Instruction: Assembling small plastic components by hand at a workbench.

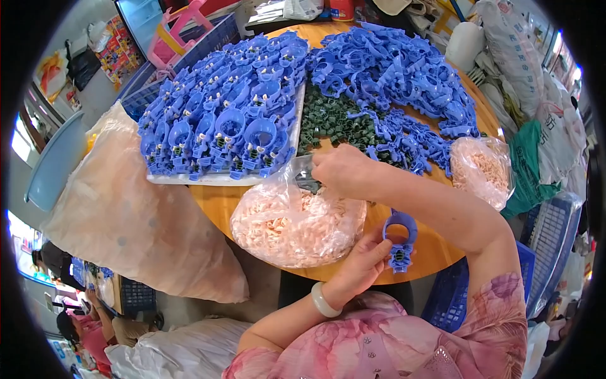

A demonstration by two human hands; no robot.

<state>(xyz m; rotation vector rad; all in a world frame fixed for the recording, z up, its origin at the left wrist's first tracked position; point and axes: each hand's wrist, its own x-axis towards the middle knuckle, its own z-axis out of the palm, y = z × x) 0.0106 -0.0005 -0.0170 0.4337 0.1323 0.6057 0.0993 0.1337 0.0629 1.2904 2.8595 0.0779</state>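
Head view: clamped in the left hand, right of the clear bag, a blue ringed piece; at the bag's far edge, the right hand, closure impossible to tell. Possible spill of pale bits from snagging the plastic.

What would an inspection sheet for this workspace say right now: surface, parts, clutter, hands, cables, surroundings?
Surface: round light-brown wooden table, largely covered.
Parts: blue plastic ring-topped pieces crowd a flat white tray; a loose heap of blue plastic pieces lies to its right, with small dark-green plastic pieces nearer.
Clutter: clear plastic bag of small peach-coloured pieces at the near edge; large translucent peach-tinted sack at left.
Hands: left hand holds one blue ring-topped piece; right hand is at the bag's mouth, fingertip contents unclear.
Cables: nothing seen.
Surroundings: light-blue plastic basin; another person lower left.
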